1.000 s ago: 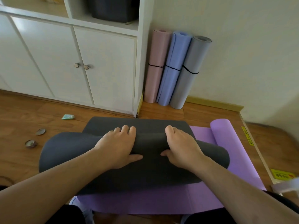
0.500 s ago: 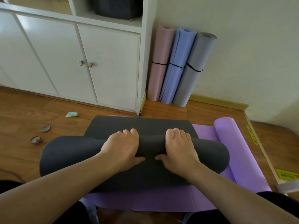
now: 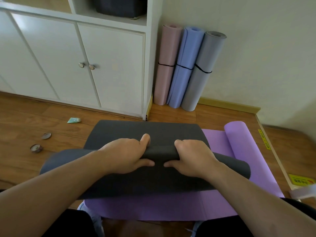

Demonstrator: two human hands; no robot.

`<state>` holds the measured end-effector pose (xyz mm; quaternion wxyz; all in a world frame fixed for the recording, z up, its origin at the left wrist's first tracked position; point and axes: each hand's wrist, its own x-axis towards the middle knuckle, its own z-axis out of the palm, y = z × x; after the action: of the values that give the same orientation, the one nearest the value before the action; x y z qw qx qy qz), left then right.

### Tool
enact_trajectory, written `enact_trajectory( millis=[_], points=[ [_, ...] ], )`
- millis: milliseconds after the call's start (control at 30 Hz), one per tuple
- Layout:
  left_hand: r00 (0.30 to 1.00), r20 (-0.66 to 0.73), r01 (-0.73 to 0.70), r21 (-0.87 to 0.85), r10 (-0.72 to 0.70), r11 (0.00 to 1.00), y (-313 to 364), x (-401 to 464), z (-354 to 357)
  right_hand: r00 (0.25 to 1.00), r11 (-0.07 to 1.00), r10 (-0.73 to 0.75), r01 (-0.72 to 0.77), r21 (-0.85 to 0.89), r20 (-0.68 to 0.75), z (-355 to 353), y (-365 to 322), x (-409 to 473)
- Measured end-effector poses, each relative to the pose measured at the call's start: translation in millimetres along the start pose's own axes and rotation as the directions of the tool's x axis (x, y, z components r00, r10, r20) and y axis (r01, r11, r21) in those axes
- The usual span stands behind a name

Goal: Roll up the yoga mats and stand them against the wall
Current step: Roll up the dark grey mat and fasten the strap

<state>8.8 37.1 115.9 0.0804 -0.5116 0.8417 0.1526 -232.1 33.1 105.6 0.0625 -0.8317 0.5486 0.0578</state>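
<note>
Nearest to us, at the bottom of the view, our two knees in dark trousers frame the near edge of one purple mat (image 3: 171, 209), which lies flat on the wooden floor (image 3: 25, 159) with its far right end curled into a short roll. On top of it lies one dark grey mat (image 3: 153, 182), partly rolled: the roll runs across the view from left to right, and the unrolled part stretches flat beyond it toward the cabinet.

We count two hands, both on the grey roll near its middle, close together but apart. Our left hand (image 3: 124, 156) has its fingers curled over the far side of the roll and its thumb laid along the near side, so it grips the roll. Our right hand (image 3: 193, 158) does the same, fingers hooked over the top, thumb pointing inward toward the other thumb. Both forearms reach forward from the lower corners.

To the left on the floor we count two small round tins (image 3: 41, 142) and, farther off, one pale green packet (image 3: 73, 120).

Farther still stands one white cabinet (image 3: 109, 69) with two round knobs on its doors. Just beside it, in the corner, three rolled mats stand upright against the wall (image 3: 265, 48), touching one another: a pink mat (image 3: 166, 65), a blue mat (image 3: 185, 65) and a light grey mat (image 3: 204, 71), each bound by a black band.
</note>
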Motion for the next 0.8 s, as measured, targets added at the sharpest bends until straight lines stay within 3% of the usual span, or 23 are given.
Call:
enact_trajectory(
  millis=[233,500,600,733,800],
  points=[
    [0.998,-0.022,-0.055,-0.089,0.053,0.994,-10.3,-9.5,-0.3,0.992,0.948,-0.095,0.063,0.313,0.088,-13.2,10.2,-6.1],
    [0.995,-0.093,-0.042,-0.234,0.021,0.971,-15.9,-16.4,-6.9,0.996,0.855,-0.029,-0.019,0.519,0.084,-13.8,19.8,-8.9],
    [0.986,-0.164,-0.012,-0.102,-0.005,0.995,-12.5,-13.1,-1.3,0.998,0.886,-0.012,-0.02,0.463,0.066,-10.9,15.2,-7.7],
    [0.932,-0.362,0.061,0.096,-0.022,0.994,-4.6,-8.1,9.5,0.986,0.989,-0.008,0.032,0.142,-0.166,-1.2,6.6,-5.4],
    [0.914,-0.403,0.09,0.127,-0.031,0.988,-1.8,-5.5,14.0,0.973,0.996,0.01,0.011,0.089,-0.229,5.2,1.6,-4.1]
  ],
)
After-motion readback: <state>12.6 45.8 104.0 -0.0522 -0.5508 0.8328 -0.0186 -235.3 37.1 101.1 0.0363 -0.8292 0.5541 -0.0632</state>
